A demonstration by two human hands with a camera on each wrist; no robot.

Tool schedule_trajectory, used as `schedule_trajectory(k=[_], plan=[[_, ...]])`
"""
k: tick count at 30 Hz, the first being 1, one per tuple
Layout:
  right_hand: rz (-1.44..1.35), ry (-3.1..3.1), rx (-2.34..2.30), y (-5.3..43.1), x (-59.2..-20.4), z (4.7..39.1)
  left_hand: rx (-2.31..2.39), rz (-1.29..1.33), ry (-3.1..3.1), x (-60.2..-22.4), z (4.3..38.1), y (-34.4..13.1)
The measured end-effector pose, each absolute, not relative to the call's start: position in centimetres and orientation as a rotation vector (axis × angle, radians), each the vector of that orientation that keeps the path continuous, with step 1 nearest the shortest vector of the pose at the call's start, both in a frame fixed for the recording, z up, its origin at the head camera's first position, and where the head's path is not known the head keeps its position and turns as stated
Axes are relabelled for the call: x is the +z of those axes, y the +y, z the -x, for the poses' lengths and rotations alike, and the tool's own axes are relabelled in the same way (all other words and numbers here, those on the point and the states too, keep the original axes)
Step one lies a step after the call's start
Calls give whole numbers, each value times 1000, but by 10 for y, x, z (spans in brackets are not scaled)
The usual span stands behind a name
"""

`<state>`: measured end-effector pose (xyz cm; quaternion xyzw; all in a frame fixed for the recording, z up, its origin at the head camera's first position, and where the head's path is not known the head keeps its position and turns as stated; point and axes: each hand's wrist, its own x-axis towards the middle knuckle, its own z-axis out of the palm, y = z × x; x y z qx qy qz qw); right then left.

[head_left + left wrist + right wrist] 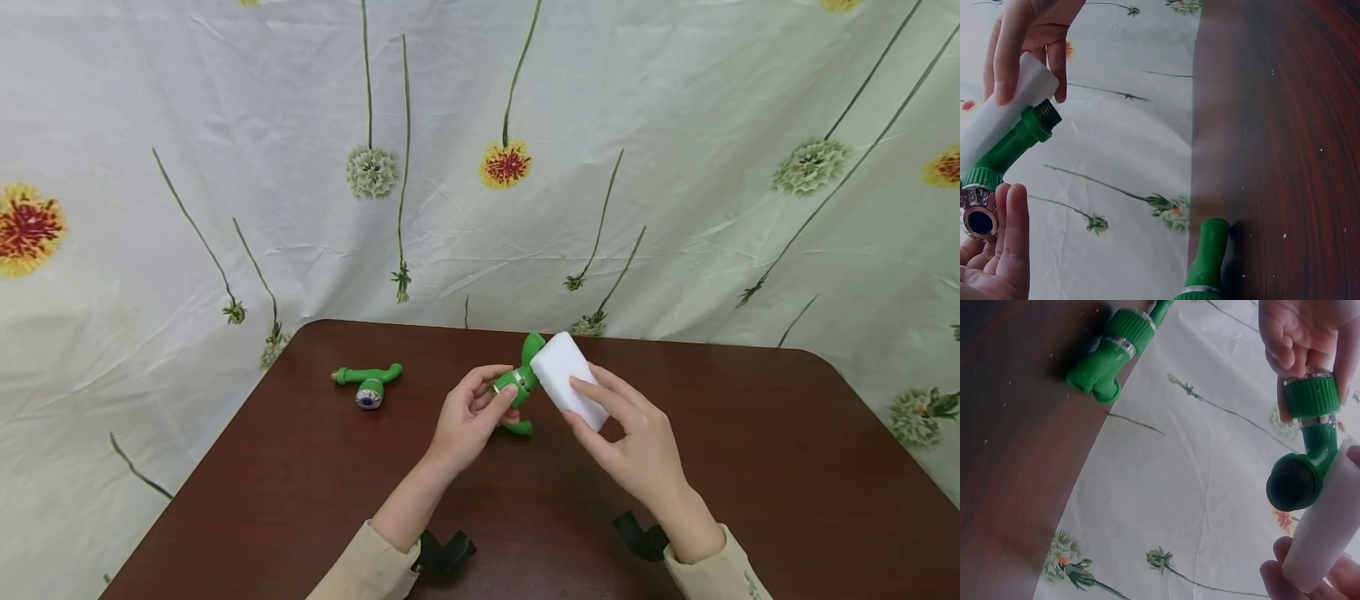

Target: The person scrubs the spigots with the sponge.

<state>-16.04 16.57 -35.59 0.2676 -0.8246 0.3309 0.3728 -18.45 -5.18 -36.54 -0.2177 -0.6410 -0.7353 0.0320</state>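
Note:
My left hand grips a green tap by its ribbed knob, above the table. In the left wrist view the tap's dark threaded end points up and to the right. My right hand pinches a white sponge block between thumb and fingers. The sponge lies along the tap's green body, seemingly touching it, as the right wrist view also shows the sponge beside the tap's dark round opening. A second green tap rests on the table to the left, with a silver-rimmed knob.
The dark red-brown table has rounded far corners. Behind it hangs a white cloth printed with flowers. Two black curved pieces show near the wrists, partly behind the beige sleeves.

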Motion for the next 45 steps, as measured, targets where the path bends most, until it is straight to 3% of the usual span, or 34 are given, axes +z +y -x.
schedule_trajectory(k=[17, 26, 32, 45], plan=[[-765, -1925, 627, 162, -353, 163, -2246, 766, -2014, -368, 182, -46], [-670, -2035, 674, 165, -357, 162, -2218, 638, -1985, -365, 182, -49], [-757, -1932, 623, 161, -357, 164, -2184, 518, -1971, -364, 182, -50], [-836, -1911, 608, 159, -357, 164, -2084, 564, -1925, -364, 180, -50]])
